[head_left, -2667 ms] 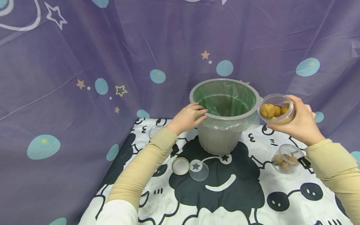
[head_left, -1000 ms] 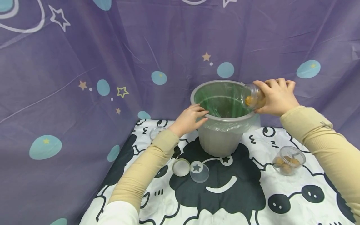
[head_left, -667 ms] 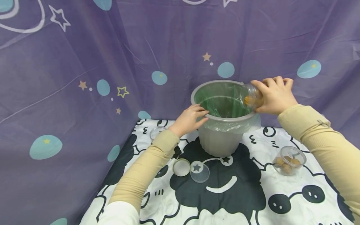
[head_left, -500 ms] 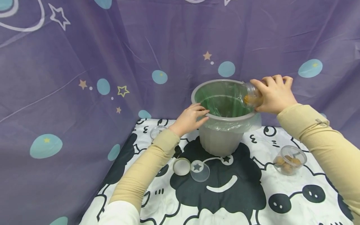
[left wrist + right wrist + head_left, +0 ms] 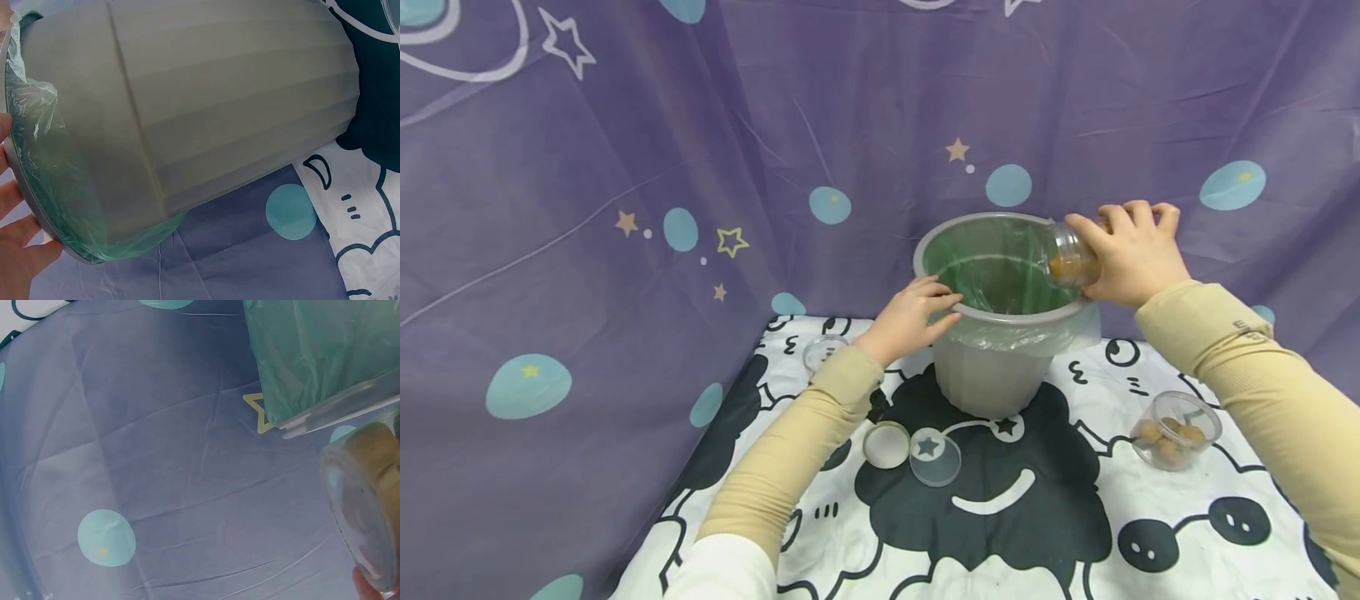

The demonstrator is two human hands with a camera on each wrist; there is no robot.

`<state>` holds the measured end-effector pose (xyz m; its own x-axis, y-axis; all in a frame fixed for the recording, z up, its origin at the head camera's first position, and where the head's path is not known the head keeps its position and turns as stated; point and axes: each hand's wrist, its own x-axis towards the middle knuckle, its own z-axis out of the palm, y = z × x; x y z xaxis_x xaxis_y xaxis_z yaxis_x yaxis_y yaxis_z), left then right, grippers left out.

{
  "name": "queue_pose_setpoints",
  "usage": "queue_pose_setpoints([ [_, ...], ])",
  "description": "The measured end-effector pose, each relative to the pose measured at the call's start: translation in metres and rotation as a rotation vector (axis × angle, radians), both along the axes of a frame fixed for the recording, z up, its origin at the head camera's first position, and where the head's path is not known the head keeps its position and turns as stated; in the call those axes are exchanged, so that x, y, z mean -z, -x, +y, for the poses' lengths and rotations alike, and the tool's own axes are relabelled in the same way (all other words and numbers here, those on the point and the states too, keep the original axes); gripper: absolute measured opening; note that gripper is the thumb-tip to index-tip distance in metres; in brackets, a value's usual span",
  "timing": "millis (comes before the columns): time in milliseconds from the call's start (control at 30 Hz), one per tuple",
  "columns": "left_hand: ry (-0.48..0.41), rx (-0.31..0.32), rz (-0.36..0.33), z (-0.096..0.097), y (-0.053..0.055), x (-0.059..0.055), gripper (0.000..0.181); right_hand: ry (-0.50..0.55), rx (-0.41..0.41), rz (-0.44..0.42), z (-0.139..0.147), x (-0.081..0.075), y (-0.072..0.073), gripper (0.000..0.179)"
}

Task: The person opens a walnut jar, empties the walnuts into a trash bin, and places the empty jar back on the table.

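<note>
A grey trash bin (image 5: 992, 379) stands upright, lined with a thin green see-through bag (image 5: 1007, 336) folded over its rim. My left hand (image 5: 912, 317) grips the near-left rim; in the left wrist view its thumb (image 5: 42, 255) lies outside and the fingers go over the edge. With my right hand (image 5: 1138, 258) I hold a clear plastic jar (image 5: 1063, 242) tipped on its side, its mouth over the bin's right rim. Orange-brown walnuts (image 5: 1064, 268) show inside, partly behind my fingers. The right wrist view shows the jar's base (image 5: 357, 512).
At the right, a second clear jar (image 5: 1180, 404) holds several walnuts. Two round lids, one pale (image 5: 886, 445) and one clear (image 5: 936, 467), lie before the bin. A clear round piece (image 5: 823, 352) sits behind my left forearm. A purple curtain (image 5: 850, 108) hangs behind.
My right hand has moved left from beside the bin and turned the jar sideways over the rim. During the last second it barely moves. My left hand stays on the rim.
</note>
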<state>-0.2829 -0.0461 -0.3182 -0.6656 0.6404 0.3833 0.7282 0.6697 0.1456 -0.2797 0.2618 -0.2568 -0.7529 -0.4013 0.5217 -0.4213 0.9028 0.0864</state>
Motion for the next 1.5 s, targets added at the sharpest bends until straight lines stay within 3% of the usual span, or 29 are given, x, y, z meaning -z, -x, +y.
queue_pose_setpoints([
  [700,0.003,0.002,0.015,0.001,0.002,-0.002,0.036,-0.069,-0.030,0.045,-0.002,-0.002,0.000,0.091],
  [1133,-0.006,0.003,0.006,0.001,0.001,-0.001,0.036,-0.128,-0.125,0.159,0.004,0.005,0.001,0.084],
  [1400,-0.004,0.005,0.009,0.002,0.002,0.002,0.036,-0.043,-0.054,0.126,0.009,0.002,0.000,0.086],
  [1500,-0.009,0.008,0.013,0.002,0.002,0.002,0.036,-0.071,-0.066,0.134,0.010,0.003,0.001,0.087],
])
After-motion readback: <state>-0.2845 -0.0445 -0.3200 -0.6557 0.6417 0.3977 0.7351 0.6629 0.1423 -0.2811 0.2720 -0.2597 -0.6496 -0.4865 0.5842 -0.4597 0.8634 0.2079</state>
